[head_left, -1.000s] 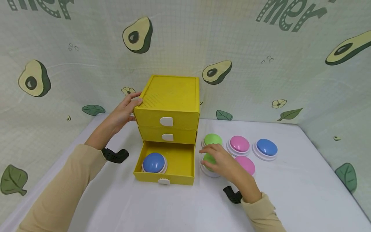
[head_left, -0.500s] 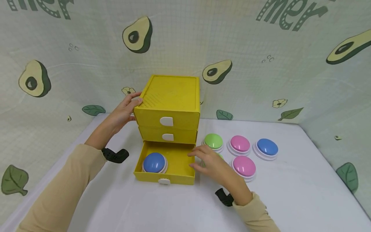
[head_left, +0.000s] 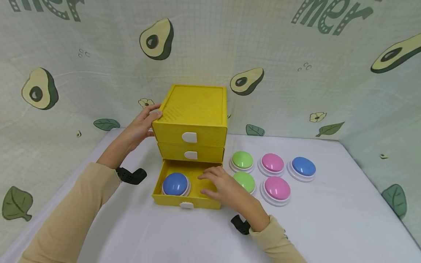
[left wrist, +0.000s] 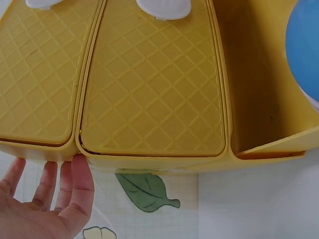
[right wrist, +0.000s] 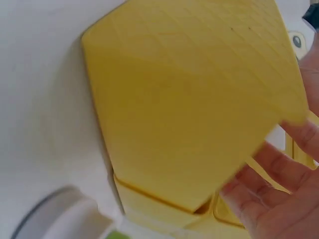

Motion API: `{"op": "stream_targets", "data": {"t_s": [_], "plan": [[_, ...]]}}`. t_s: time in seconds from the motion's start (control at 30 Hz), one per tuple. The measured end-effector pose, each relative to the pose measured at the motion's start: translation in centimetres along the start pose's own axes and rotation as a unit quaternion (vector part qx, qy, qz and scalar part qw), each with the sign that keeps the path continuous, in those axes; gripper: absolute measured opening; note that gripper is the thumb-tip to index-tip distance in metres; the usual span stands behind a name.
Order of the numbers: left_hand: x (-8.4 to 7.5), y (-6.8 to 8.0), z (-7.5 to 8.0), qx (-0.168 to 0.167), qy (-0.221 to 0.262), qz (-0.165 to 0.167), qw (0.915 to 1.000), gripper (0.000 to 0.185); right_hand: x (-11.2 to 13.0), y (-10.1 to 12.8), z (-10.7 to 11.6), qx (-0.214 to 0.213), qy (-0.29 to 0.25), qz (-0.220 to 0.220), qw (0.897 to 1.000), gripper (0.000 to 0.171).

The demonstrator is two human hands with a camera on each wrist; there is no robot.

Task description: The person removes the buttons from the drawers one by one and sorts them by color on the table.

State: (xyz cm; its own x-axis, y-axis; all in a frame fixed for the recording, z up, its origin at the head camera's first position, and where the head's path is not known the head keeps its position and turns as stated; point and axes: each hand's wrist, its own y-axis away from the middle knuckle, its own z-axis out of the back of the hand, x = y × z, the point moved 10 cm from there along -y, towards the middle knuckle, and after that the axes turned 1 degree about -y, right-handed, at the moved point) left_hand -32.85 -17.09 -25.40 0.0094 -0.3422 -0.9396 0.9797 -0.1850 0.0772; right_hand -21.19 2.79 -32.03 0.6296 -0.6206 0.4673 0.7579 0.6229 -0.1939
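Observation:
A yellow three-drawer box (head_left: 194,106) stands on the white table, its bottom drawer (head_left: 164,200) pulled out. A blue dome button (head_left: 175,184) with a white base sits in the left part of that drawer. My left hand (head_left: 139,126) touches the box's upper left side; in the left wrist view its fingers (left wrist: 44,186) lie straight against the side wall. Above the right half of the drawer is my right hand (head_left: 227,188), fingers apart and holding nothing. The right wrist view shows the drawer's side wall (right wrist: 184,109) beside the right hand's spread fingers.
Right of the box lie two green dome buttons (head_left: 242,160), two pink ones (head_left: 277,188) and another blue one (head_left: 303,166). Behind the table hangs a cloth (head_left: 204,47) printed with avocados. Black wrist cameras (head_left: 241,224) stick out below both wrists.
My right hand has moved left from over the front green button to over the drawer, uncovering the green and pink buttons. The left hand and the box have stayed in place.

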Motion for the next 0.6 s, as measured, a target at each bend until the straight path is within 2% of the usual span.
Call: {"op": "stream_targets", "data": {"t_s": [0.27, 0.47, 0.6], "plan": [[0.0, 0.0, 0.0, 0.000, -0.003, -0.001, 1.0000, 0.062, 0.1, -1.4, -2.1, 0.019, -0.032, -0.015, 0.999, 0.045], [0.1, -0.1, 0.0, -0.002, -0.005, 0.000, 1.0000, 0.062, 0.3, -2.3, -3.1, 0.023, -0.038, -0.032, 0.999, 0.055], [0.2, -0.1, 0.1, -0.001, -0.003, 0.000, 1.0000, 0.062, 0.4, -3.0, -3.8, 0.030, -0.061, -0.041, 0.997, 0.060]]}}
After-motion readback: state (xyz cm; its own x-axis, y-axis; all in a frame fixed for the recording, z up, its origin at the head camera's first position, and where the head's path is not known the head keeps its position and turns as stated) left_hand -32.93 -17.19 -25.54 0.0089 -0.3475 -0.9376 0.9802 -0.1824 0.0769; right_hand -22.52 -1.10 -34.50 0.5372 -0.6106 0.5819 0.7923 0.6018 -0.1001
